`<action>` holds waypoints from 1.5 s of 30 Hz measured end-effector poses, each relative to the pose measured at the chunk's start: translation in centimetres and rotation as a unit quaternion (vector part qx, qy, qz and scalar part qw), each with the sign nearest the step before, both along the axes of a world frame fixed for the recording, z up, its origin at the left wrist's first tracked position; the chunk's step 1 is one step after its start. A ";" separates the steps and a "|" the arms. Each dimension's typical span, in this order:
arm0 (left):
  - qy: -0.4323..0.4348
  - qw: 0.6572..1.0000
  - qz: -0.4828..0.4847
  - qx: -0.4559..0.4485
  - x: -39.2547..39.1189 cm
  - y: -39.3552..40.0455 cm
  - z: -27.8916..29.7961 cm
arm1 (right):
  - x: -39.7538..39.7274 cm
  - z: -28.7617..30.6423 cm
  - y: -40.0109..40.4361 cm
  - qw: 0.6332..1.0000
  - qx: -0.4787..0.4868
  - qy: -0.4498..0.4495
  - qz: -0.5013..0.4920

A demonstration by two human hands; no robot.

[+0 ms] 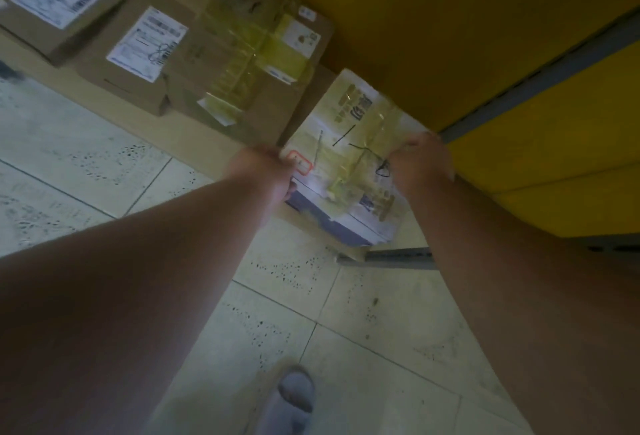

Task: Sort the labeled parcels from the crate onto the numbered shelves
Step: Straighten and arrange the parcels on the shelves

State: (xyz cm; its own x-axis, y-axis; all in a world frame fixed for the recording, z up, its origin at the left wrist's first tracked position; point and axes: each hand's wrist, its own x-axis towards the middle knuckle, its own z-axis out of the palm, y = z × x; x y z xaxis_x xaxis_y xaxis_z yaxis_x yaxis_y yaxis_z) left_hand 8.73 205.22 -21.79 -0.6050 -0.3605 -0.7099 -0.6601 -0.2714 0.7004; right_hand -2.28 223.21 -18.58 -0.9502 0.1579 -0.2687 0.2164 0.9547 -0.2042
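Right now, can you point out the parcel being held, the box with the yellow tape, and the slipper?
white parcel (349,171), head view, middle of its taped top face.
yellow-taped box (256,53), head view, where the tape strips cross.
slipper (296,396), head view, its grey strap.

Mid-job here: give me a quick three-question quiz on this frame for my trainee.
1. True or false: both hands grip the white parcel with yellow tape.
2. How many brown cardboard boxes lie in the row beside it? A) one B) three C) five
3. Fill in: the left hand holds the parcel's edge near a small ____-outlined stamp.

Key:
1. True; the right hand grips the opposite edge.
2. B: the box with the large label, the middle labelled box, and the yellow-taped box.
3. Red.
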 end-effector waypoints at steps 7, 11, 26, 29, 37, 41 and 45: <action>0.012 1.000 -0.007 0.028 -0.1 -1.4 -1.4 | -0.6 -0.8 -0.7 0.998 0.000 -0.005 0.060; 0.031 0.997 -0.060 -0.024 1.6 -2.1 -1.5 | 0.9 -0.7 -1.2 0.990 0.027 0.009 0.136; -0.006 0.946 -0.191 -0.260 21.8 -13.3 19.9 | 21.7 21.2 -16.2 0.946 -0.139 -0.008 0.293; -0.015 0.949 -0.172 -0.265 27.7 -15.8 27.8 | 26.7 30.0 -19.7 0.930 -0.150 -0.020 0.336; 0.021 0.931 -0.195 -0.308 38.0 -21.9 42.1 | 34.8 46.0 -24.0 0.922 -0.176 -0.011 0.343; 0.046 0.929 -0.169 -0.325 38.4 -25.2 47.6 | 35.8 52.5 -26.8 0.908 -0.231 0.041 0.346; 0.097 0.921 -0.121 -0.358 36.4 -28.2 52.6 | 35.0 58.1 -29.5 0.890 -0.275 0.089 0.352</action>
